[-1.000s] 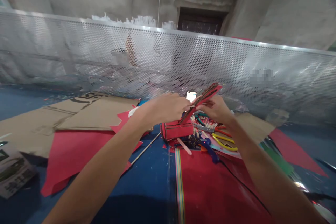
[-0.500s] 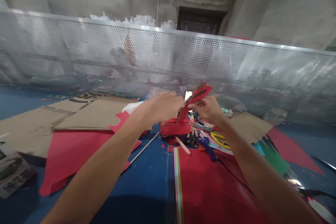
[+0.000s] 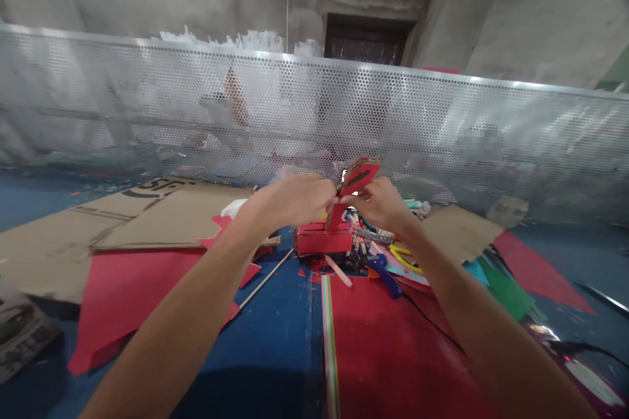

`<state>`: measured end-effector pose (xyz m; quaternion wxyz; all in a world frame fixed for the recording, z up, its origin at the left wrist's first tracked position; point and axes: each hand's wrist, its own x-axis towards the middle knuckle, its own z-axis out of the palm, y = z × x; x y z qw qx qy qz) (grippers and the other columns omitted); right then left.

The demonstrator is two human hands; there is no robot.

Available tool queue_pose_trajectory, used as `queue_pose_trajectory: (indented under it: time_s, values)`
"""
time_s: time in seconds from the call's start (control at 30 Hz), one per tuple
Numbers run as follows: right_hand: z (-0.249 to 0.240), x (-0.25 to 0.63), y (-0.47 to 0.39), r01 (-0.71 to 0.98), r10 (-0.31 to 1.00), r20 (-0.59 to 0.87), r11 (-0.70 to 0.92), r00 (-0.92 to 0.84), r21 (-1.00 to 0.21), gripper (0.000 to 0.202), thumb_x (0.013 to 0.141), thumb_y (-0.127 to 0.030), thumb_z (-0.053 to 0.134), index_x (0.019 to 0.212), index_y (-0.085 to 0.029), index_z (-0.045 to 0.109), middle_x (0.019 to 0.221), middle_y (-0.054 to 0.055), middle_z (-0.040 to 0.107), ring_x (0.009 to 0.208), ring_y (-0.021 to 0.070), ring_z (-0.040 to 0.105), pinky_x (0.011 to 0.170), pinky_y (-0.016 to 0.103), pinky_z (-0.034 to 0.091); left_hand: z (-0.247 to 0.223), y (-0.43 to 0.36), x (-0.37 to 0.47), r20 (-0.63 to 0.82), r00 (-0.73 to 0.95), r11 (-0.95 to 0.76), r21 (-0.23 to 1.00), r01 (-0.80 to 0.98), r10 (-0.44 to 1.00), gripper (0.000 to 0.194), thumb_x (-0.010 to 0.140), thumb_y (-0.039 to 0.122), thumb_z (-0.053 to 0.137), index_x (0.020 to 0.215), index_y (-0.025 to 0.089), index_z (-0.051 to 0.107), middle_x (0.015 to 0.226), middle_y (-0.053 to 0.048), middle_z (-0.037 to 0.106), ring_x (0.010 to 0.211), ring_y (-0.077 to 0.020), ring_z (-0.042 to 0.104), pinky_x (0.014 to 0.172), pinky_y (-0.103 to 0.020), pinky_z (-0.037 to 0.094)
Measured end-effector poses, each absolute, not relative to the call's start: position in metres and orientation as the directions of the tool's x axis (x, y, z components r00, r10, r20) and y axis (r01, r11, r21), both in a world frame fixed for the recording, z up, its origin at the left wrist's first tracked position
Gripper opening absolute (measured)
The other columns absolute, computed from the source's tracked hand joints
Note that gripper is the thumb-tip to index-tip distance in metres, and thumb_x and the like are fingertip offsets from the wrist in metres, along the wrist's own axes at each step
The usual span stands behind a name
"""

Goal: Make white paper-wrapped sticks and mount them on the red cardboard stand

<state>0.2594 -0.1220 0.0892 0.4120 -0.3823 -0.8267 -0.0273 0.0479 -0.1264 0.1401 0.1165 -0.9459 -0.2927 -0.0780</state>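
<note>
A red cardboard piece (image 3: 360, 175) with bare brown edges and a dark slot rises at a slant above a red cardboard box (image 3: 322, 240). My left hand (image 3: 310, 198) is closed at the left side of this upright piece, its fingertips partly hidden behind the knuckles. From the right, my right hand (image 3: 377, 201) pinches the same piece, the thumb pressed on its red face. The lower end of the piece meets the top of the box; how it is joined there I cannot make out. Part of a bright phone screen (image 3: 344, 175) shows behind it.
A blue glue gun (image 3: 386, 275) with a black cord lies by yellow-handled scissors (image 3: 405, 258) and a pale pink stick (image 3: 339, 272). Red sheets (image 3: 132, 294) and brown cardboard (image 3: 162, 213) cover the left side. A perforated metal screen (image 3: 275, 111) stands along the back.
The view has shifted slightly, so most things sit a little further left. Both hands keep their hold on the red cardboard piece, which looks slightly lower over the box.
</note>
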Motion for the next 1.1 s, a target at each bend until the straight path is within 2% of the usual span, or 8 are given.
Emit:
queue_pose_trajectory:
  time_s: [0.1, 0.23, 0.37, 0.57, 0.77, 0.83, 0.97, 1.1]
  values:
    - [0.092, 0.263, -0.121, 0.590, 0.657, 0.663, 0.711, -0.360, -0.384, 0.025, 0.087, -0.042, 0.065, 0.088, -0.019, 0.075, 0.084, 0.005, 0.074, 0.077, 0.0205, 0.069, 0.065, 0.028, 0.056, 0.140, -0.127, 0.049, 0.230, 0.791, -0.772, -0.186, 0.608, 0.567, 0.029, 0.094, 0.021, 0.041, 0.092, 0.018, 0.069, 0.083, -0.009, 0.070, 0.073, -0.0198, 0.064, 0.068, -0.031, 0.041]
    - [0.089, 0.267, -0.115, 0.485, 0.705, 0.647, 0.692, -0.291, -0.535, 0.023, 0.086, -0.039, 0.065, 0.094, -0.018, 0.071, 0.090, 0.006, 0.074, 0.084, 0.0221, 0.071, 0.074, 0.033, 0.059, 0.143, -0.125, 0.043, 0.276, 0.745, -0.723, -0.198, 0.662, 0.607, 0.033, 0.099, 0.040, 0.040, 0.103, 0.021, 0.067, 0.093, -0.009, 0.071, 0.082, -0.0237, 0.066, 0.071, -0.033, 0.044]
    - [0.084, 0.263, -0.110, 0.403, 0.737, 0.627, 0.669, -0.253, -0.624, 0.024, 0.084, -0.035, 0.066, 0.102, -0.019, 0.066, 0.098, 0.006, 0.074, 0.090, 0.0219, 0.071, 0.077, 0.034, 0.060, 0.146, -0.120, 0.032, 0.267, 0.738, -0.712, -0.204, 0.672, 0.620, 0.031, 0.098, 0.039, 0.042, 0.102, 0.023, 0.068, 0.098, -0.008, 0.072, 0.089, -0.0240, 0.066, 0.075, -0.034, 0.044]
    - [0.083, 0.251, -0.115, 0.481, 0.700, 0.689, 0.678, -0.190, -0.556, 0.020, 0.085, -0.036, 0.066, 0.097, -0.019, 0.069, 0.089, 0.005, 0.074, 0.083, 0.0205, 0.070, 0.076, 0.031, 0.058, 0.148, -0.116, 0.029, 0.303, 0.694, -0.650, -0.246, 0.719, 0.653, 0.030, 0.096, 0.026, 0.041, 0.100, 0.024, 0.070, 0.099, -0.008, 0.072, 0.085, -0.0227, 0.066, 0.076, -0.035, 0.044]
    - [0.083, 0.246, -0.119, 0.482, 0.696, 0.692, 0.681, -0.191, -0.552, 0.021, 0.086, -0.036, 0.065, 0.097, -0.019, 0.071, 0.085, 0.003, 0.073, 0.079, 0.0190, 0.070, 0.072, 0.027, 0.057, 0.149, -0.116, 0.027, 0.288, 0.724, -0.685, -0.239, 0.688, 0.626, 0.027, 0.092, 0.018, 0.043, 0.092, 0.022, 0.070, 0.092, -0.008, 0.071, 0.081, -0.0224, 0.066, 0.077, -0.036, 0.044]
    - [0.082, 0.244, -0.120, 0.517, 0.685, 0.700, 0.682, -0.202, -0.518, 0.022, 0.087, -0.036, 0.064, 0.098, -0.019, 0.072, 0.084, 0.003, 0.073, 0.078, 0.0191, 0.069, 0.072, 0.028, 0.056, 0.149, -0.116, 0.029, 0.287, 0.740, -0.708, -0.226, 0.669, 0.608, 0.026, 0.092, 0.018, 0.043, 0.091, 0.021, 0.069, 0.092, -0.008, 0.071, 0.082, -0.0229, 0.066, 0.077, -0.036, 0.044]
    - [0.083, 0.240, -0.121, 0.582, 0.640, 0.728, 0.698, -0.247, -0.417, 0.025, 0.091, -0.037, 0.058, 0.102, -0.020, 0.073, 0.089, 0.004, 0.074, 0.081, 0.0195, 0.068, 0.075, 0.029, 0.055, 0.147, -0.114, 0.035, 0.297, 0.726, -0.705, -0.195, 0.682, 0.621, 0.026, 0.094, 0.025, 0.044, 0.092, 0.019, 0.070, 0.092, -0.011, 0.071, 0.083, -0.0246, 0.066, 0.076, -0.036, 0.045]
    - [0.085, 0.243, -0.118, 0.515, 0.666, 0.705, 0.704, -0.242, -0.489, 0.023, 0.090, -0.036, 0.060, 0.100, -0.019, 0.073, 0.091, 0.004, 0.074, 0.085, 0.0205, 0.069, 0.075, 0.029, 0.055, 0.149, -0.111, 0.033, 0.297, 0.696, -0.689, -0.148, 0.709, 0.653, 0.039, 0.097, 0.047, 0.040, 0.102, 0.024, 0.071, 0.097, -0.009, 0.072, 0.090, -0.0263, 0.066, 0.079, -0.037, 0.045]
